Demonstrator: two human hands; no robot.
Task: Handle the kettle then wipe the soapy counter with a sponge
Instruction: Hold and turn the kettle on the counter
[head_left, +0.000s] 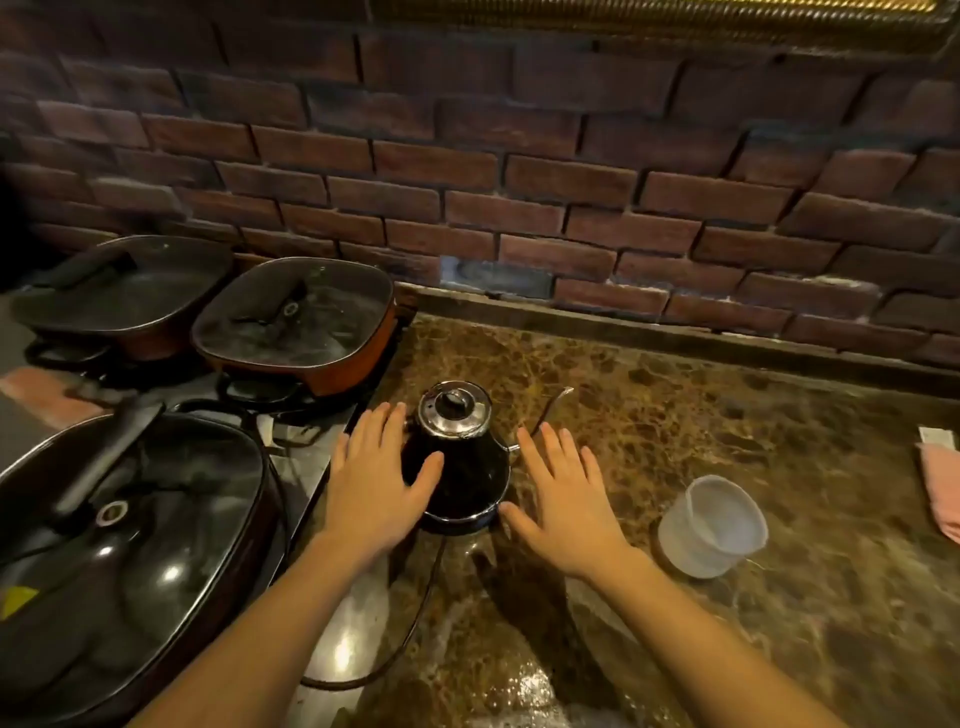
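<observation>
pans (291, 322) crowd left | cup (711, 525) right (counter (727, 405) behind open)

Black kettle (457, 467) with chrome lid (455, 408), brown mottled marble counter (727, 415), dark red brick wall (519, 171)

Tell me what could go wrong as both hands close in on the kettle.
1. The kettle has a thin spout pointing away; a tilt during lifting could spill.
2. Its cord trails across the wet counter; it could snag.
3. The plastic cup sits near the right hand and could get knocked. The left hand touches the kettle, possibly hot.
</observation>
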